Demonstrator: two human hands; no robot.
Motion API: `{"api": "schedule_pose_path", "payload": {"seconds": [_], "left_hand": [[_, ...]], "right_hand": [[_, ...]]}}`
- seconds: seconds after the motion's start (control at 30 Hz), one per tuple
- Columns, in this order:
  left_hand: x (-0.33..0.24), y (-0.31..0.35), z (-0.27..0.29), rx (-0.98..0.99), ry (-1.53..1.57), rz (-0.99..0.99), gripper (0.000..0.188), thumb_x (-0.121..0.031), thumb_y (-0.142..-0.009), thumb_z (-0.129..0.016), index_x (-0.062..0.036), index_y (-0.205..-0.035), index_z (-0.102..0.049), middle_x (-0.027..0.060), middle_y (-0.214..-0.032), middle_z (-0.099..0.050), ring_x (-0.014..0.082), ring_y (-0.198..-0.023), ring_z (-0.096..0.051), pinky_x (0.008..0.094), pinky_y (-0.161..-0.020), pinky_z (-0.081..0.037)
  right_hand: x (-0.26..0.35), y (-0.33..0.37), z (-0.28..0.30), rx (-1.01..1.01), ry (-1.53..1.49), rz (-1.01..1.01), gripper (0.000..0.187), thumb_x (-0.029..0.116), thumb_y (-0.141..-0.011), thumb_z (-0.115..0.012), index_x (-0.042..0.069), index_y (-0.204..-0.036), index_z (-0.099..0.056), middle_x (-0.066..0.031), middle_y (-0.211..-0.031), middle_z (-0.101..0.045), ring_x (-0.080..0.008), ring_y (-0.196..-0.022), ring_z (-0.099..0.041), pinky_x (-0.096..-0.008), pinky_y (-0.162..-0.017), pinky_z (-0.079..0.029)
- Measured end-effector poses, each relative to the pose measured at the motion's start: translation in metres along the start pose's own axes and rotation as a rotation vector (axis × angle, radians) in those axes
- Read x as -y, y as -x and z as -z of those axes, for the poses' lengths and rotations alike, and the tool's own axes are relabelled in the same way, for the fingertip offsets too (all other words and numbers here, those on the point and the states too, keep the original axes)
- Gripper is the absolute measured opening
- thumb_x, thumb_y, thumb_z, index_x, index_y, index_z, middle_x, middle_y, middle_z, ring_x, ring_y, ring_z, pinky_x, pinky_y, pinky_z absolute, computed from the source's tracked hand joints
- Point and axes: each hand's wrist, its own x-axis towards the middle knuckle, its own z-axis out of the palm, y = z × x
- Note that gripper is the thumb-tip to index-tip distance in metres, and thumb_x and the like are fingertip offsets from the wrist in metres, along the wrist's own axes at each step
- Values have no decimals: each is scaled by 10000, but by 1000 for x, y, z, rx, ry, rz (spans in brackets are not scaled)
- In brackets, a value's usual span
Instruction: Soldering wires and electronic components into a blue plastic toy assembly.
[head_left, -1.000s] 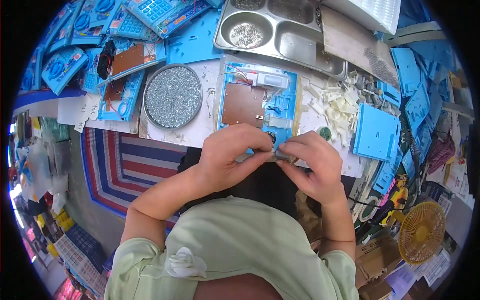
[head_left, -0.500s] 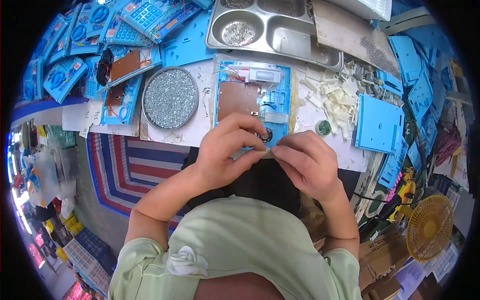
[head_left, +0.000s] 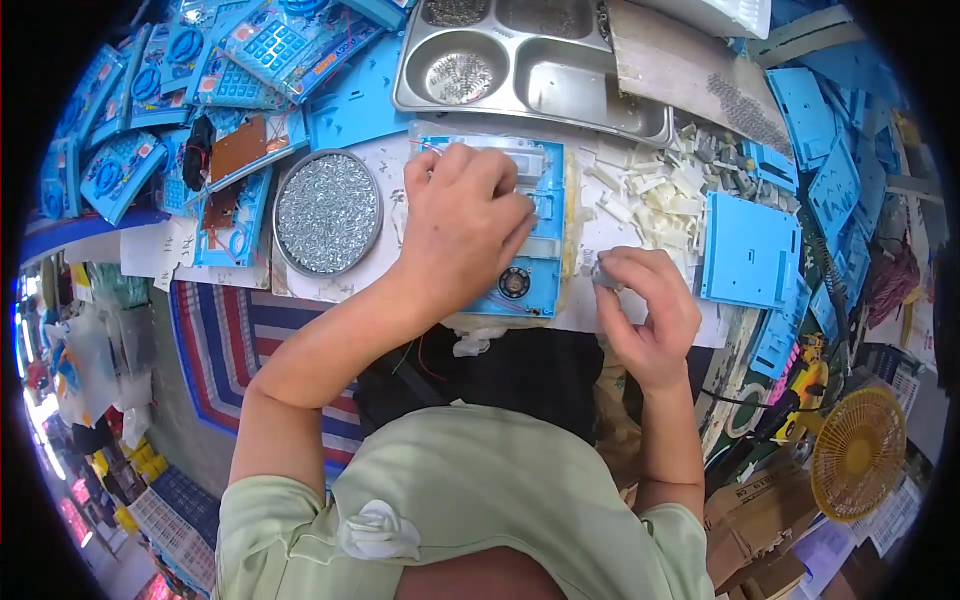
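In front of me lies a blue plastic housing (head_left: 546, 205) with a round black speaker (head_left: 514, 282) near its lower edge. My left hand (head_left: 462, 225) reaches over its upper left part, fingers curled down near thin red wires (head_left: 424, 145). It hides the brown circuit board, and what its fingertips grip is not visible. Just right of the housing, my right hand (head_left: 652, 310) pinches a small greyish piece (head_left: 604, 273) between thumb and fingers, above the white work surface.
A round tray of small metal screws (head_left: 328, 212) stands at left. Behind is a steel compartment tray (head_left: 530, 125). White plastic parts (head_left: 655, 195) and blue panels (head_left: 752, 250) lie at right. Blue toy casings (head_left: 165, 65) are piled at far left. A yellow fan (head_left: 858, 455) stands low right.
Both hands have left the housing's lower edge, where they were close together. My left moved up over the housing; my right moved right and up, now with the greyish piece. The small green round container is no longer visible.
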Motion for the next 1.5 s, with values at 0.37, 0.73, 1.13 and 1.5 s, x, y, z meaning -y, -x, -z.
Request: {"api": "schedule_pose_path", "payload": {"seconds": [0.37,0.73,1.13,1.5], "left_hand": [[12,50,1,-40,163,-77,300,-105,-723,-814,-139,-1017,-765,-12,-870,-616,210,-816,-590,391,-796,-425],[12,56,2,18,271,-2,314,-146,-790,-782,-122,-1100,-737,22,-917,-588,239,-862,-585,421,-831,-441],[50,37,16,-217,222,227,174,-123,-805,-773,-75,-970,-745,66,-909,-684,268,-883,-639,398,-835,-444],[39,9,-4,-271,324,310,137,-168,-803,-802,-66,-873,-745,32,-813,-674,205,-767,-640,346,-804,-415]], "right_hand": [[-21,-16,-29,-6,0,178,437,-84,-736,-800,41,-1125,-645,-200,-1110,-745,-335,-890,-749,-353,-765,-602],[-19,-50,-42,241,245,-148,296,113,-743,-839,85,-1011,-718,-134,-1383,-622,-393,-1332,-442,-492,-1114,-358],[-8,-59,-38,310,380,-149,252,126,-739,-827,78,-971,-741,-140,-1413,-582,-412,-1321,-416,-501,-1118,-349],[-4,-81,-22,409,355,-87,221,131,-780,-787,66,-989,-761,-121,-1317,-639,-379,-1277,-477,-465,-1073,-424]]}}
